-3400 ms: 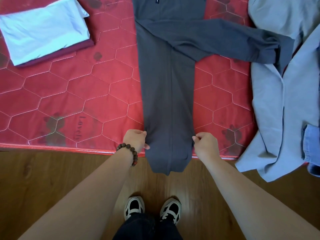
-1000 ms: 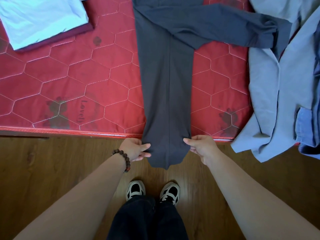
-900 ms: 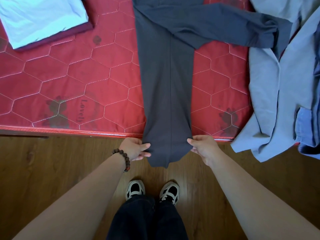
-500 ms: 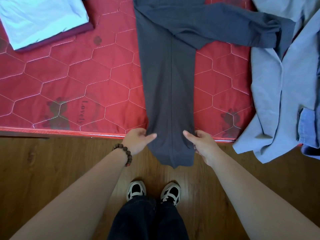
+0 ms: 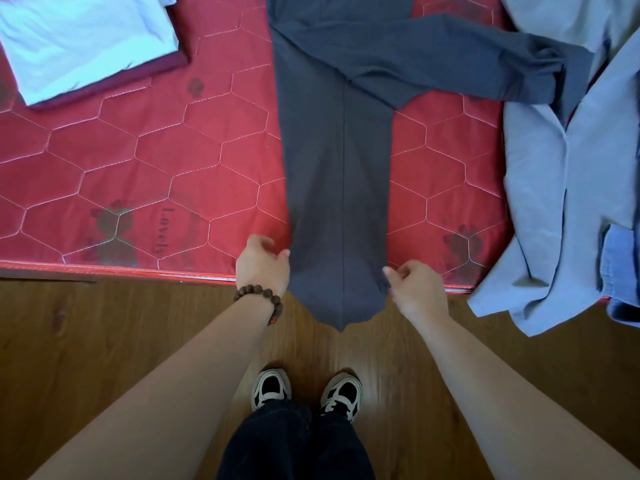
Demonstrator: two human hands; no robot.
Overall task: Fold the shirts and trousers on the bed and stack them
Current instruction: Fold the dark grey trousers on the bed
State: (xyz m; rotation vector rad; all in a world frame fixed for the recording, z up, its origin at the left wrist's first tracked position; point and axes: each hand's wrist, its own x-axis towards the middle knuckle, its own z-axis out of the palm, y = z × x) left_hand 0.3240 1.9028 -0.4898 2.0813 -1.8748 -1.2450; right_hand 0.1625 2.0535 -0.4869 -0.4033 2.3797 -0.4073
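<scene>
Dark grey trousers (image 5: 337, 188) lie on the red mattress (image 5: 138, 174), one leg stretched toward me with its hem hanging over the near edge, the other leg swung off to the right. My left hand (image 5: 261, 266) pinches the left side of the near leg at the mattress edge. My right hand (image 5: 414, 291) pinches the leg's right side just above the hem. A folded white and maroon stack (image 5: 86, 46) sits at the far left.
A light blue shirt (image 5: 568, 202) sprawls over the right side of the bed and droops past its edge, with a denim piece (image 5: 620, 268) beside it. Wooden floor (image 5: 86, 341) runs along the near side, and my shoes (image 5: 306, 391) stand below the hem.
Both hands had loosened and reached over the leg half a second ago; now they have drawn back to its sides and pinch the edges again. The trousers have barely shifted.
</scene>
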